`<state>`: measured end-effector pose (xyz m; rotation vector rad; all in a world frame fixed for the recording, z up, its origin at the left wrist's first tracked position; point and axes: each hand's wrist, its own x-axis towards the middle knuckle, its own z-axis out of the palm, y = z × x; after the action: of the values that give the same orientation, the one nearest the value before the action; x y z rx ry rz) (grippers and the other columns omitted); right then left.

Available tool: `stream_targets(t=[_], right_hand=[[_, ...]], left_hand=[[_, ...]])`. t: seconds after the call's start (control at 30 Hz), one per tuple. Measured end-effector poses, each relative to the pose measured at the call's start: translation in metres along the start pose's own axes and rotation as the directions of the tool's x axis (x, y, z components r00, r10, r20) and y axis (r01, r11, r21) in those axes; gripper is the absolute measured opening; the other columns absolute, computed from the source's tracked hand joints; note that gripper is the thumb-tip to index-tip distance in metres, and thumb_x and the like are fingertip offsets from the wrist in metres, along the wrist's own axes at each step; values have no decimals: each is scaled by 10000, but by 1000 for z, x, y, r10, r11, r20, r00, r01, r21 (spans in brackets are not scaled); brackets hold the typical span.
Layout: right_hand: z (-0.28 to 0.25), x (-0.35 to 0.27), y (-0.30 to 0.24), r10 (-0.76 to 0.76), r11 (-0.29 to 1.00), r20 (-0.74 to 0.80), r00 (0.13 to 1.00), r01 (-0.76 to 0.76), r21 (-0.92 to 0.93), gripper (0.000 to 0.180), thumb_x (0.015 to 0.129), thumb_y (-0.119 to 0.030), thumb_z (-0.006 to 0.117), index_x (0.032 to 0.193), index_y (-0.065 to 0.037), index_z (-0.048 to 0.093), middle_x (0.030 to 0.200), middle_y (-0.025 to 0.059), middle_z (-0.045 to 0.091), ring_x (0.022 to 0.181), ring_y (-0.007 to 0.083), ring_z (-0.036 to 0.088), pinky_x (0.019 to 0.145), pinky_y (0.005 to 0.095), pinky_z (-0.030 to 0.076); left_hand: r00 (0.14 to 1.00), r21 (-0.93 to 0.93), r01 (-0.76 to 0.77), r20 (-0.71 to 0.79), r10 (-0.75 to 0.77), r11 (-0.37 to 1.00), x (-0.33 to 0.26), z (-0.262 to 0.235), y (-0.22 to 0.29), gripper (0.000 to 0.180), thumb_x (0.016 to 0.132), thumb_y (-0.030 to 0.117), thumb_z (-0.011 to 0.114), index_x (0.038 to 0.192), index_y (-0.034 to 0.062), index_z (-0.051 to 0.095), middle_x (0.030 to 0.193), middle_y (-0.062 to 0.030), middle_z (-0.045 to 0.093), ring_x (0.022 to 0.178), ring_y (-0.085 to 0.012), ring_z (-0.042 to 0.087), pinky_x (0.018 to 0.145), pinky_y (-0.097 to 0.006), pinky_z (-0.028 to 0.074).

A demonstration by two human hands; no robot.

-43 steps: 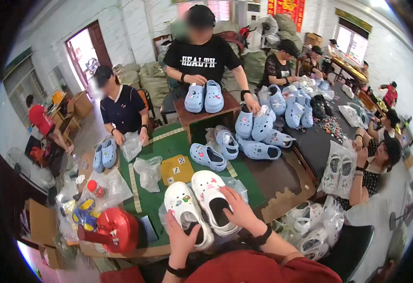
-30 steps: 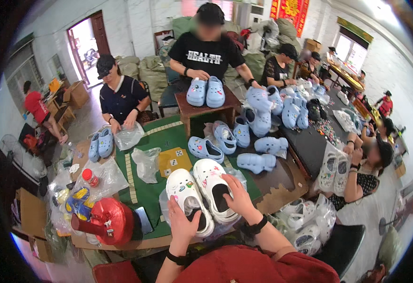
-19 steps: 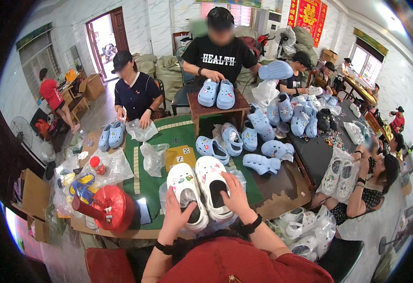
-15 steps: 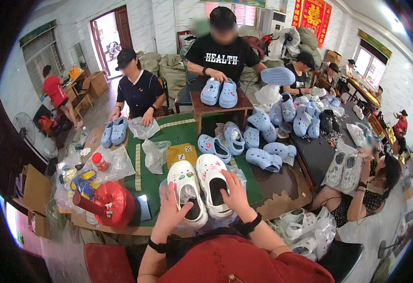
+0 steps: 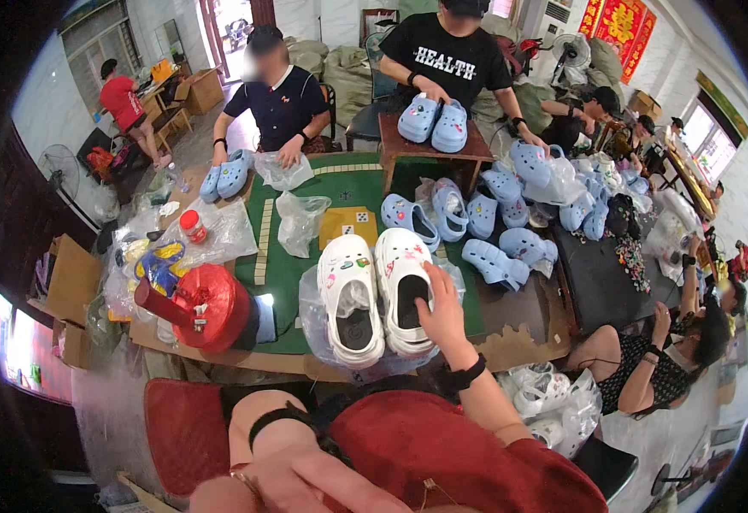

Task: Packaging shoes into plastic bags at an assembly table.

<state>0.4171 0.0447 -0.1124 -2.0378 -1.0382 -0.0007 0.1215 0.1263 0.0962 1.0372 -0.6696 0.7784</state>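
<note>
A pair of white clogs with colourful charms stands toes away from me at the table's near edge, on a clear plastic bag (image 5: 312, 318). My right hand (image 5: 444, 318) grips the outer side of the right clog (image 5: 401, 272), thumb at its dark heel opening. The left clog (image 5: 348, 295) stands beside it, untouched, with clear plastic stuffed inside. My left hand (image 5: 327, 474) is off the shoes, low and very close to the camera. Its fingers are stretched out and apart, partly cut off by the lower edge, with nothing seen in them.
Left of the clogs stands a red round container (image 5: 212, 308) with a thick handle. A red-lidded jar (image 5: 193, 226) lies farther left. Blue clogs (image 5: 495, 263) crowd the right side. Across the table a person holds blue clogs on a small wooden stand (image 5: 391, 128). Bagged white clogs (image 5: 549, 398) lie at lower right.
My left hand has left the left clog and come back toward me. My right hand stays on the right clog. The person opposite has lowered a blue clog toward the pile.
</note>
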Motion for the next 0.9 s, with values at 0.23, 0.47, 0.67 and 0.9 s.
stream_targets(t=[0.23,0.47,0.67,0.9], right_hand=[[-1,-3,-4,34,999,8,999,-34,3,684,777,-18,665,1408,-116,421,1378,166,462,1283,386,439,1058,440,387],[3,-3,4,-53,999,-39,998,53,13,713,775,-7,655,1423,-172,408,1376,156,446,1193,426,481,988,482,435],[1,0,-1,-26,1000,-6,1000,27,15,706,784,-10,659,1425,-164,408,1393,163,442,1207,427,475,998,476,429],[3,-2,-6,-55,998,5,998,55,42,719,778,-10,663,1431,-159,402,1389,160,441,1241,418,457,1025,478,402]], left_hand=[[939,-217,-233,203,277,948,57,33,-38,587,1001,264,523,1527,288,265,1489,-82,370,1097,-326,643,1069,-541,409],[918,-76,-381,90,387,921,57,36,-47,609,986,230,549,1528,253,273,1431,-135,421,1030,-330,670,1012,-495,479],[892,-2,-438,129,434,899,57,38,-33,608,978,190,547,1524,256,289,1417,-132,430,1002,-339,678,1027,-468,480],[970,-2,-172,-176,169,985,-31,-12,-3,665,839,636,508,1230,101,570,1144,-162,615,965,-315,606,804,-439,512]])
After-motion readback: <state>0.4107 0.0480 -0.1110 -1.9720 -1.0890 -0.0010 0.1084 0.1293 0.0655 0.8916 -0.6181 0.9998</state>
